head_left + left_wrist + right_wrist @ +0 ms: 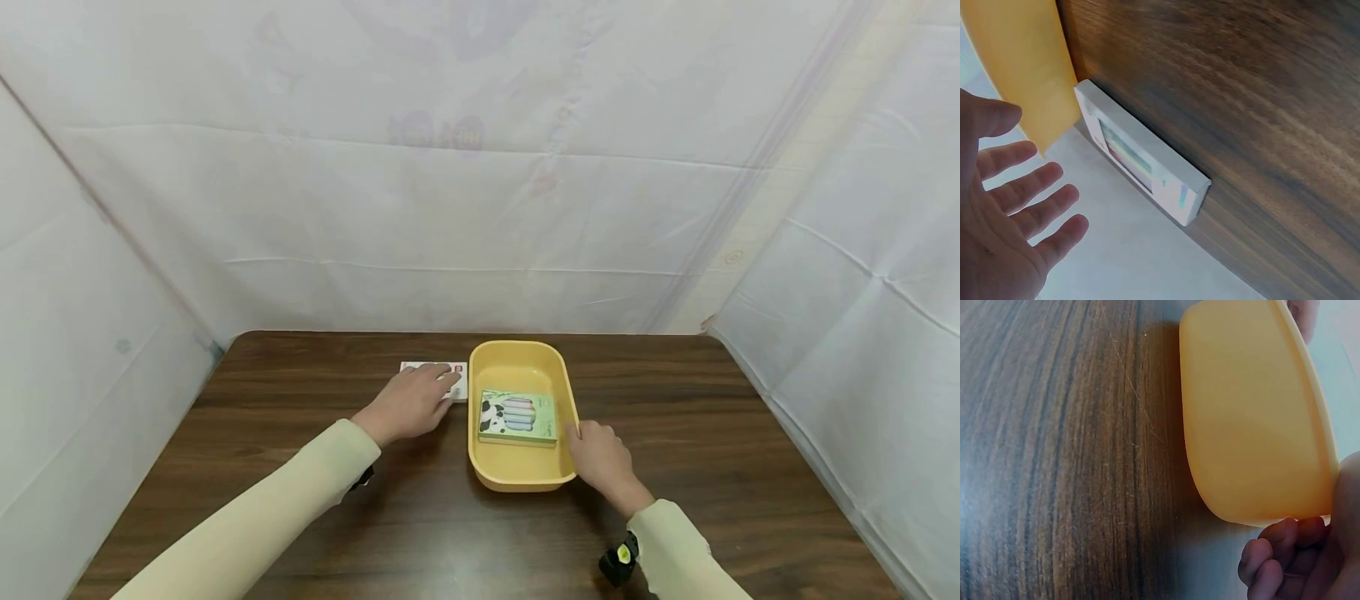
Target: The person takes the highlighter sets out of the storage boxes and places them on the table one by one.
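Note:
A yellow plastic basin (521,477) stands on the table, and inside it lies a green box (498,402) printed with a panda and pastel marker pens. My right hand (600,458) grips the basin's right rim, its fingers curled against the outer side in the right wrist view. A flat white box (1141,147) with a picture window lies just left of the basin. Above that box is my left hand (411,402), which hides part of it in the head view. The left wrist view shows the left fingers (1047,219) spread and apart from the white box.
The dark wood-grain table (315,392) extends on both sides of the basin. White sheeting (480,208) hangs behind the table and along its left and right sides. A black wrist camera (619,560) sits at the right sleeve.

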A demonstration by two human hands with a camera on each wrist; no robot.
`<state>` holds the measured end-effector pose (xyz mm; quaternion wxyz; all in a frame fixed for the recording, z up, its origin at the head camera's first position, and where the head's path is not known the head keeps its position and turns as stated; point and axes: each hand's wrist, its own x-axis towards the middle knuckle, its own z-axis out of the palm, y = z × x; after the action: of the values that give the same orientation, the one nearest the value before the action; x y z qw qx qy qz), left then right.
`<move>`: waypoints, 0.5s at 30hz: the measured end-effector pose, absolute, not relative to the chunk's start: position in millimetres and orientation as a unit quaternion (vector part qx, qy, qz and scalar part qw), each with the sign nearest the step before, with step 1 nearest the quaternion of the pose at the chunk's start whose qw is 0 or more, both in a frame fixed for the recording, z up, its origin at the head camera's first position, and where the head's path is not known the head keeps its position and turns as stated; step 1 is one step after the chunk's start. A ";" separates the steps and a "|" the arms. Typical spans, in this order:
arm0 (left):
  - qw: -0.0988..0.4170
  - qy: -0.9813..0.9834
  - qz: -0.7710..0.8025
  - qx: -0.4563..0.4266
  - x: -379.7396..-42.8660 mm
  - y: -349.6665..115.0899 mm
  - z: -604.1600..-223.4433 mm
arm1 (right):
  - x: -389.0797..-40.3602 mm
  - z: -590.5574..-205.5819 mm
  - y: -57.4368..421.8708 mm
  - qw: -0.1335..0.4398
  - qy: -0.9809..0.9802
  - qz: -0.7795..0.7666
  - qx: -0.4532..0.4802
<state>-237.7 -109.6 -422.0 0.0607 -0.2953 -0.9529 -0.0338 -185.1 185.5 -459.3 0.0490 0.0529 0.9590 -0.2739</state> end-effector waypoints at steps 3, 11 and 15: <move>0.067 -0.951 -0.039 -0.299 -238.3 -107.3 -419.7 | -185.9 -459.6 184.7 0.049 0.960 -0.272 0.050; 0.062 -0.946 -0.047 -0.316 -238.1 -95.7 -416.8 | -180.1 -460.3 187.1 0.048 0.959 -0.273 0.056; 0.060 -0.942 -0.048 -0.327 -238.7 -88.2 -415.0 | -176.8 -460.0 189.8 0.045 0.958 -0.275 0.062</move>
<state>-238.7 -88.2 -415.0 0.0604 -0.3267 -0.9420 -0.0482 -176.8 189.8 -460.0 0.0450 0.0623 0.9583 -0.2753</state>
